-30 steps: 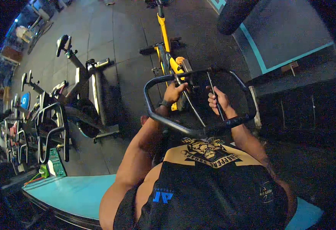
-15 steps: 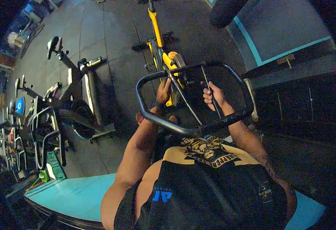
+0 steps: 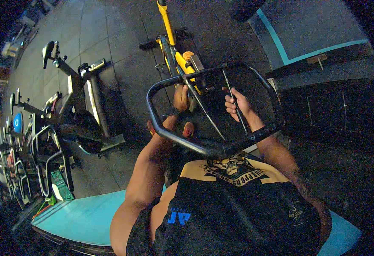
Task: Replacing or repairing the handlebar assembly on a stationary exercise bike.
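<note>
Hex-frame bar (image 3: 182, 143): black tubular frame, roughly hexagonal loop w/ two straight inner grip rods, held in front of the person's chest, above the dark rubber floor (image 3: 123, 72). Left hand (image 3: 181, 97) clenched around the left inner rod; right hand (image 3: 234, 105) clenched around the right inner rod, w/ a dark wrist strap just below it. Orientation: frame's long axis runs left-right across the body, tilted so its left end sits lower in view; inner rods point fwd-back, away from the chest toward the yellow exercise bike (image 3: 176, 55), which stands just beyond the frame's far rail. Handling note (judgement): grip each rod at its mid-pt, wrists straight, both sides level so the loop doesn't tip; keep far rail apart from the bike. Feet in orange shoes (image 3: 188, 129) visible through the frame, on the floor below it. Left of the frame, well apart: black stationary bike (image 3: 82, 98), then more racked equipment near the picture's rim. Behind the frame, at the person's back: teal padded bench (image 3: 80, 215).
</note>
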Tool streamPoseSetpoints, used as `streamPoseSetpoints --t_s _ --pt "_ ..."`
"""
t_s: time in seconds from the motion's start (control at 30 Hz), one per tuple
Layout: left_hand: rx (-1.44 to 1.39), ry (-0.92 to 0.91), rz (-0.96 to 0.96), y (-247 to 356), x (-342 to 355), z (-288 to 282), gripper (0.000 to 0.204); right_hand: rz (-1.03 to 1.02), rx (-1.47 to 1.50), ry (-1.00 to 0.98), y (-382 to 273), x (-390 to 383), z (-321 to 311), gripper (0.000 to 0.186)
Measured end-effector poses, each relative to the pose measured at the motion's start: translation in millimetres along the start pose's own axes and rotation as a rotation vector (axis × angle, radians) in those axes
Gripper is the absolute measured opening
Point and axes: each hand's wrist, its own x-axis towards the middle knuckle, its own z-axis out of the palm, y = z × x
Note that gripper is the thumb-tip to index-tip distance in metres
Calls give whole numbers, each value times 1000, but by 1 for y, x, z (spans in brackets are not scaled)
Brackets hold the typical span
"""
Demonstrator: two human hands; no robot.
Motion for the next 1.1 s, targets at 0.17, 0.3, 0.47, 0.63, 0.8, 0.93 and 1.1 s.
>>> streamPoseSetpoints --t_s 0.17,0.3,0.47,0.63,0.8,0.93,1.1 --pt "171 -44 106 -14 -8 -7 38 30 -39 -6 1 2 3 33" --pt "26 -173 -121 28 5 -9 39 -15 -36 0 -1 -3 -4 34" --pt "147 -199 -160 11 3 -20 39 -47 -102 -23 1 4 -4 37" --pt "59 -127 -154 26 1 -12 37 -69 -111 -21 3 7 -12 39" --pt "113 -119 -228 25 -3 -17 36 -81 -81 -64 6 11 -13 39" --pt "187 -154 -284 33 1 -20 36 -78 -88 -38 8 14 -17 40" --pt "75 -269 -258 36 4 -25 42 6 -111 343 33 41 -23 33"
